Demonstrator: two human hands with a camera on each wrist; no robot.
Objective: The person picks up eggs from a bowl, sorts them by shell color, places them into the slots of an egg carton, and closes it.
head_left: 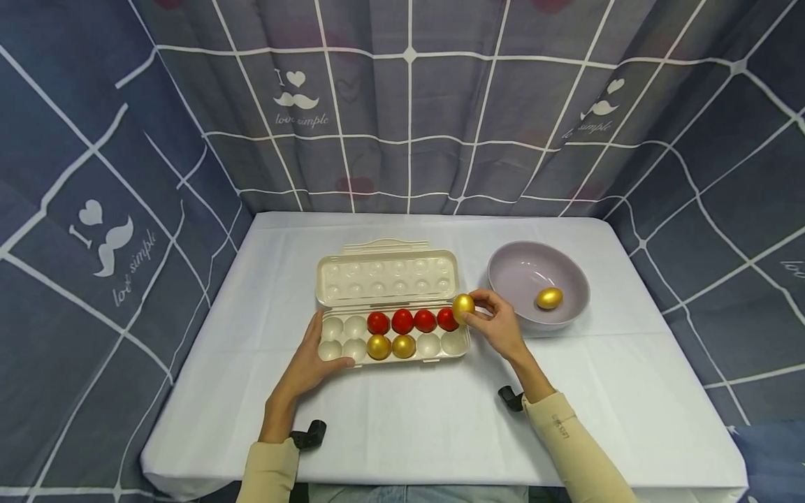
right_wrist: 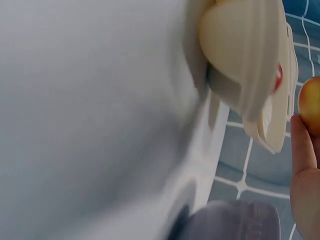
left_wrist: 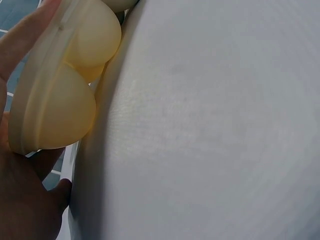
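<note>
An open cream egg carton [head_left: 435, 359] lies on the white table, its lid [head_left: 386, 278] folded back away from me. My left hand [head_left: 308, 367] grips the carton's left end, thumb along the front edge. Between thumb and fingertips my right hand [head_left: 501, 328] pinches a gold egg [head_left: 462, 304], held over the right end of the back row. Several red eggs [head_left: 402, 321] fill the middle and right of that row. Two gold eggs [head_left: 379, 347] sit mid-front; the cups at both ends of the front row are bare. The right wrist view also shows the pinched egg [right_wrist: 311, 106].
To the right of the carton stands a mauve bowl [head_left: 511, 269] with one gold egg [head_left: 550, 298] in it. Dark grid-patterned curtains [head_left: 377, 105] enclose the table [head_left: 402, 426] at the back and sides. A small black camera [head_left: 308, 435] is worn on each wrist.
</note>
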